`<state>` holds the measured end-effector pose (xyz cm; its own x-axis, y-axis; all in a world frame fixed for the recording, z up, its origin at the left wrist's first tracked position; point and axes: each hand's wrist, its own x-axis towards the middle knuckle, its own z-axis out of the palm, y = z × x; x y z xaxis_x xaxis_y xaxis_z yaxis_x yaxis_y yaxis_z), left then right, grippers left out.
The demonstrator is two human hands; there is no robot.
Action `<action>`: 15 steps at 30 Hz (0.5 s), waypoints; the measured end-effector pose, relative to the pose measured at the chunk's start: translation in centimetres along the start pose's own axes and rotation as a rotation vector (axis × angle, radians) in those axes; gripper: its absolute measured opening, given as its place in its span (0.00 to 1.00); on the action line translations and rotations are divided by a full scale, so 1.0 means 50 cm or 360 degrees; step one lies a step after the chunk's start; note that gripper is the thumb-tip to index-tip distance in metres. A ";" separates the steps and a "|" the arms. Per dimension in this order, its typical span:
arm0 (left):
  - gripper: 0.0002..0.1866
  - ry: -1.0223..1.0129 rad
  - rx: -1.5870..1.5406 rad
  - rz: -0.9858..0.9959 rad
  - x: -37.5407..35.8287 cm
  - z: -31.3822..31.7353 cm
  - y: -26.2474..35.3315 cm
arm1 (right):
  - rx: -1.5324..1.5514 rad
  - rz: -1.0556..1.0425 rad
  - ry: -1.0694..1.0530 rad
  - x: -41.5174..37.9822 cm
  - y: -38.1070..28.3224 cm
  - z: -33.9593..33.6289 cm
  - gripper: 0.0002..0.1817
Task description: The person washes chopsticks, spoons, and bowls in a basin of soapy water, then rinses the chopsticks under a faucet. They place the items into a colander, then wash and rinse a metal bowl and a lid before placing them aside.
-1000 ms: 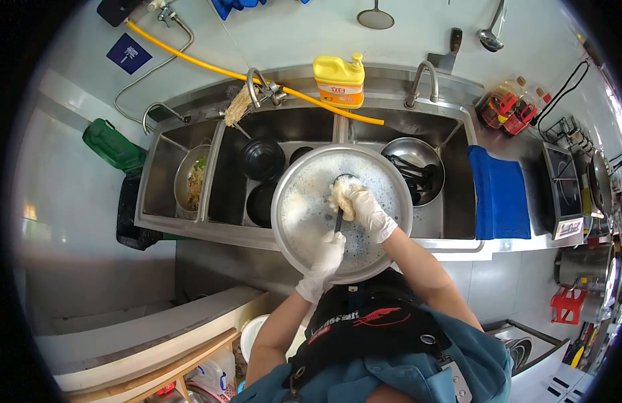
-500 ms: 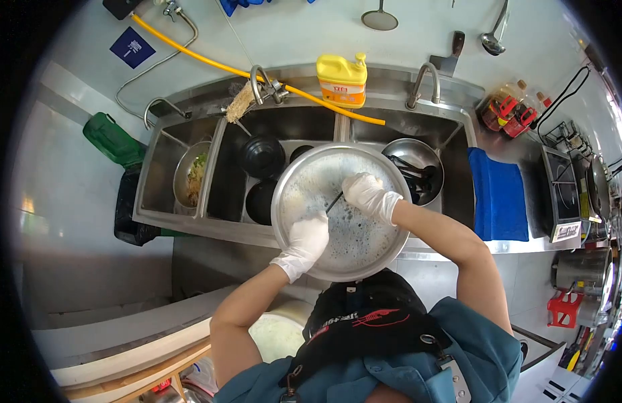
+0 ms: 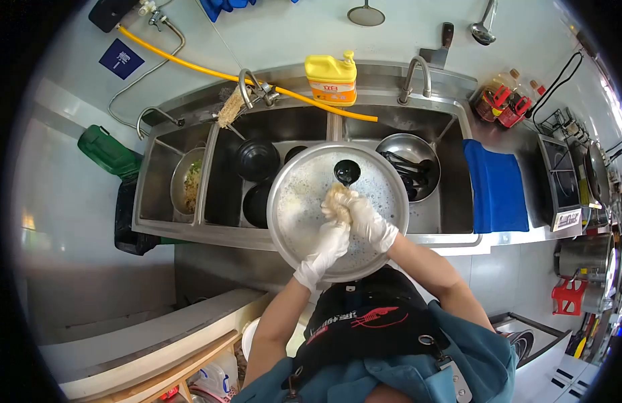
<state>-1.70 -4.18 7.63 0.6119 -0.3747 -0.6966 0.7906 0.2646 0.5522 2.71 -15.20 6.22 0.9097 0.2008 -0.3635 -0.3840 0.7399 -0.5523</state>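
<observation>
A wide metal basin [image 3: 294,232] of foamy water sits over the front of the sinks. Above the water, a small black round-bowled spoon [image 3: 346,172] points away from me. My gloved left hand [image 3: 331,243] is closed around its lower handle, which is mostly hidden. My gloved right hand [image 3: 370,221] is closed on a tan loofah scrubber [image 3: 338,201], wrapped against the spoon's handle just below the bowl. Both hands nearly touch each other.
Black bowls [image 3: 257,160] lie in the middle sink. A steel bowl [image 3: 408,144] of black spoons stands in the right sink. Behind are a yellow detergent jug [image 3: 331,79] and a yellow hose [image 3: 190,55]. A blue cloth [image 3: 496,188] hangs at right.
The black spoon's bowl has come up out of the foam. My hands have drawn together, and the loofah now shows around the handle. The view has shifted slightly.
</observation>
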 end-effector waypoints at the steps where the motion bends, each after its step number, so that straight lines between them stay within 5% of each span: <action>1: 0.12 0.0015 0.0021 0.0025 -0.005 0.003 0.002 | 0.0094 0.0035 -0.0130 0.001 -0.019 0.003 0.10; 5: 0.13 0.0079 -0.0010 0.0072 -0.017 0.021 0.013 | -0.0230 -0.0088 -0.0153 0.031 -0.050 0.004 0.11; 7: 0.13 0.0054 0.0059 0.0126 0.007 -0.009 0.016 | -0.0792 -0.0285 -0.0382 0.003 -0.024 0.011 0.15; 8: 0.13 0.0033 0.0126 0.0171 0.017 -0.028 0.011 | -0.0578 -0.0046 -0.0083 -0.017 -0.006 0.020 0.14; 11: 0.15 -0.0287 0.0219 0.0159 -0.006 -0.039 0.006 | -0.0469 0.0131 -0.0126 -0.020 -0.008 -0.020 0.16; 13: 0.22 0.0037 0.0694 0.0165 -0.036 -0.028 0.054 | -0.0669 0.0191 -0.0073 -0.049 -0.066 0.011 0.16; 15: 0.28 0.0444 0.1237 0.0688 0.049 -0.144 0.060 | -0.0729 0.0081 -0.0270 -0.028 -0.059 -0.015 0.15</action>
<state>2.34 2.12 4.30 0.9125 -0.1289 -0.3882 0.3175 -0.3753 0.8708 2.47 -18.17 7.79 0.8864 0.3593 -0.2920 -0.4237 0.3755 -0.8243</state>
